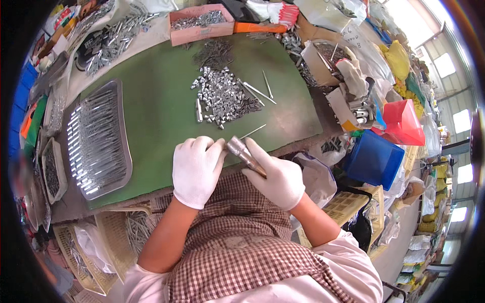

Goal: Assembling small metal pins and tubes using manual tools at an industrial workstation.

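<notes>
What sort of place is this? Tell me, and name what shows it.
Most likely a small factory or workshop bench for hand assembly. A heap of small metal parts lies on the green table, a metal tray holds rows of thin rods, and both gloved hands hold a metal tool.

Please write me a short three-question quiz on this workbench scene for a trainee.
1. True or false: both hands wear white gloves.
2. Which hand grips the bundle of thin metal rods? A) left B) right C) neither
3. What lies on the green mat left of the heap of small silvery parts?

Key:
1. True: left hand and right hand are gloved.
2. B; the left hand's fingertips touch the bundle's upper end.
3. A metal tray filled with rods laid in rows.
</notes>
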`<action>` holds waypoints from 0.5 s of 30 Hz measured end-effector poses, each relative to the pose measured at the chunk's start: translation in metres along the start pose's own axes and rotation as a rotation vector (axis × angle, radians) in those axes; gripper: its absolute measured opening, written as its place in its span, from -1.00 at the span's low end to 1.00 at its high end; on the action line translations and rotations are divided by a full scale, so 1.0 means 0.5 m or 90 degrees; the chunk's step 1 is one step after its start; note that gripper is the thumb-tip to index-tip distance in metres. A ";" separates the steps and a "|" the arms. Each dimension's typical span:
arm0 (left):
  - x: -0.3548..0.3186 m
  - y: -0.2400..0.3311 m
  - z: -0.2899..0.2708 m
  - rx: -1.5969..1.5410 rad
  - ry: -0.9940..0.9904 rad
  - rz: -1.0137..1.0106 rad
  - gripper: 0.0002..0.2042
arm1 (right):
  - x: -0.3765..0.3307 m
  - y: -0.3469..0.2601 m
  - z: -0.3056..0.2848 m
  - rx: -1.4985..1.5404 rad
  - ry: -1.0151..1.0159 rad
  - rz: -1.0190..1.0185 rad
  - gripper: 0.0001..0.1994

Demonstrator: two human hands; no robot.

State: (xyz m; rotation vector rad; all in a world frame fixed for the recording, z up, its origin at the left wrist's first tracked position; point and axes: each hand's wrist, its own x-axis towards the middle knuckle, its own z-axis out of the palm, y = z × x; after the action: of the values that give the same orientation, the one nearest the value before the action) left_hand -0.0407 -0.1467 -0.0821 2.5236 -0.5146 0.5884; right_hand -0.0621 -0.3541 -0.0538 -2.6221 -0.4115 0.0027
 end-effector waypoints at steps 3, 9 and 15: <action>-0.003 -0.004 0.002 -0.025 -0.020 -0.020 -0.77 | 0.019 0.045 -0.015 0.080 0.234 -0.002 -0.34; 0.019 0.009 -0.013 -0.001 0.010 -0.010 -0.83 | 0.083 0.244 -0.093 -0.328 0.278 0.208 -0.47; 0.036 0.021 0.012 0.047 0.021 0.027 -0.88 | 0.094 0.116 -0.045 -0.177 0.419 -0.070 -0.62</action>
State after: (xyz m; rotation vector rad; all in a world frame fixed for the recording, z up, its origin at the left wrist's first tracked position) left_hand -0.0284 -0.1630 -0.0741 2.5734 -0.5457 0.6750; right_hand 0.0013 -0.3996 -0.0575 -2.6575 -0.3306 -0.9827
